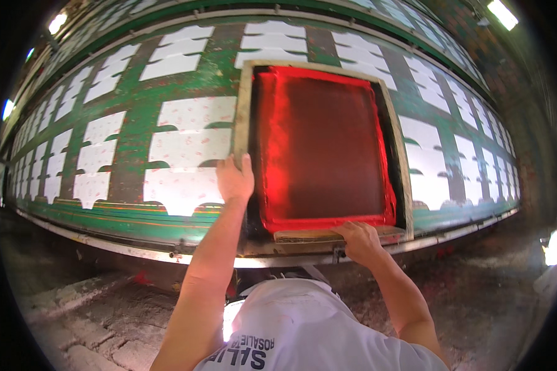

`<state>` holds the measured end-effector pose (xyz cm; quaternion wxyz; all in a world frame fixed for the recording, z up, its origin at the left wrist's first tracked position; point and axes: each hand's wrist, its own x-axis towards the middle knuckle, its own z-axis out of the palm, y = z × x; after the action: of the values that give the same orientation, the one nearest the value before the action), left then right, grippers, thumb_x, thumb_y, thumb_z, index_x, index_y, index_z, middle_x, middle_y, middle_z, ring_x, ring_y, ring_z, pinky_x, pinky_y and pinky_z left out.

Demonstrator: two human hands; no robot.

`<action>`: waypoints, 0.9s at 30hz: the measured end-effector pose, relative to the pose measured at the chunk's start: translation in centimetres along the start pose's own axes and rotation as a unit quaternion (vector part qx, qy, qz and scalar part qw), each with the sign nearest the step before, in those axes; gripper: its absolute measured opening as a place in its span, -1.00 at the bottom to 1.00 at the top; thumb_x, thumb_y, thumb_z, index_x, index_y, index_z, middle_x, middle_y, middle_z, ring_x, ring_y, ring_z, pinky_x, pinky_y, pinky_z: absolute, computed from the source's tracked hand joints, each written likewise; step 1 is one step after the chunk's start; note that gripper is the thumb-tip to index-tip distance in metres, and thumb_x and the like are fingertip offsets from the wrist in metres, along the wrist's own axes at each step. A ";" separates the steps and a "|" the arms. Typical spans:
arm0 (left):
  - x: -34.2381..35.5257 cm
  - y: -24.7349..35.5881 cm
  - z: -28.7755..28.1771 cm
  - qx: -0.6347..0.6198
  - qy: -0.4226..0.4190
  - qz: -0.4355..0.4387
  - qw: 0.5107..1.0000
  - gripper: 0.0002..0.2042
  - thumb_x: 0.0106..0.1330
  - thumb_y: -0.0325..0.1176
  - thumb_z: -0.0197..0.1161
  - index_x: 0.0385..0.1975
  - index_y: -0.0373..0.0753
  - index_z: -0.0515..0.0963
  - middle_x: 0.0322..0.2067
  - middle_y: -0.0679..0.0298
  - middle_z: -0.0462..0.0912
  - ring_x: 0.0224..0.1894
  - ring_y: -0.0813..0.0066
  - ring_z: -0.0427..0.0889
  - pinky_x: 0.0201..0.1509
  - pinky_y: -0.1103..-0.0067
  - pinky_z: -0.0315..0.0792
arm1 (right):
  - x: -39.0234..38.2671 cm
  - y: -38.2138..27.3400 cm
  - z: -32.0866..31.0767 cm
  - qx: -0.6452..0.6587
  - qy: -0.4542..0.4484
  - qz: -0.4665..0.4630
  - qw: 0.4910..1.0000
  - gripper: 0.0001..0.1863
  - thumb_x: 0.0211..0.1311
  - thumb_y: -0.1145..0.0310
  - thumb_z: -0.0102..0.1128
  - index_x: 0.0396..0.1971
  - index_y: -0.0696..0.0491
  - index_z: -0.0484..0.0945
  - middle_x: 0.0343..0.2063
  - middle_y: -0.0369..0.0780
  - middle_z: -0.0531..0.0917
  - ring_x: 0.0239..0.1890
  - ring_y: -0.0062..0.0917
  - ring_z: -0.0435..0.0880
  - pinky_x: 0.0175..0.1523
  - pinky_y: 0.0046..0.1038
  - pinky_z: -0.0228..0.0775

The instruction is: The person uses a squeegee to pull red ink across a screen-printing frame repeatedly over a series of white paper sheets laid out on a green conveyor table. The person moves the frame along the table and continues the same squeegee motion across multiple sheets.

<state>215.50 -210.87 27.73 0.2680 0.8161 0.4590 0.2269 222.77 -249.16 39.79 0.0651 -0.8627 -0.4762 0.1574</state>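
A wooden screen frame (393, 123) lies on the long green table (68, 207), its dark center (331, 142) bordered by bright red ink (272, 154). My left hand (235, 176) grips the frame's left side, below its midpoint. My right hand (359, 241) holds a wooden bar (303, 236), which looks like a squeegee handle, along the frame's near edge. To the left are white cut pieces (189, 139) with small pale red prints. The white pieces (427, 176) on the right show no prints that I can make out. Whatever lies under the screen is hidden.
Further rows of white pieces (272, 34) run along the table's far side and toward both ends. Another green table (142, 12) stands beyond. A metal rail (136, 247) edges the near side, above a rough, stained floor (80, 315). Bright lights hang at the margins.
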 end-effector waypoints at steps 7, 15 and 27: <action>0.1 -0.4 0.3 -0.004 -0.010 0.000 1.000 -0.37 0.69 0.14 0.15 0.27 -0.42 0.65 0.16 -0.20 0.66 0.23 -0.25 0.64 0.35 0.01 0.54 | 0.1 -0.1 2.8 -0.002 0.166 -0.051 0.985 -0.39 -0.02 0.64 0.35 0.13 -0.04 0.84 0.04 -0.22 0.82 0.08 -0.20 0.83 0.17 -0.10 0.66; 0.1 0.0 0.0 -0.018 -0.027 -0.020 0.999 -0.40 0.71 0.09 0.15 0.28 -0.45 0.62 0.20 -0.16 0.64 0.28 -0.22 0.60 0.38 0.05 0.50 | 11.1 5.5 2.1 -0.048 0.218 -0.089 0.971 -0.51 0.12 0.54 0.34 0.08 -0.08 0.85 -0.01 -0.20 0.80 -0.03 -0.24 0.84 0.14 -0.15 0.66; 0.0 0.6 0.2 -0.040 0.026 -0.015 0.999 -0.57 0.72 -0.07 0.21 0.08 -0.42 0.67 -0.08 -0.06 0.65 -0.01 -0.11 0.63 0.16 0.13 0.51 | 36.6 16.4 -4.3 -0.090 0.207 -0.073 0.971 -0.48 0.16 0.61 0.27 0.11 -0.14 0.82 -0.11 -0.22 0.76 0.03 -0.20 0.79 0.18 -0.08 0.64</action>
<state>215.97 -211.14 27.94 0.2918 0.7917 0.4682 0.2626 255.52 -227.06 31.84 0.0954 -0.8418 -0.5263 -0.0732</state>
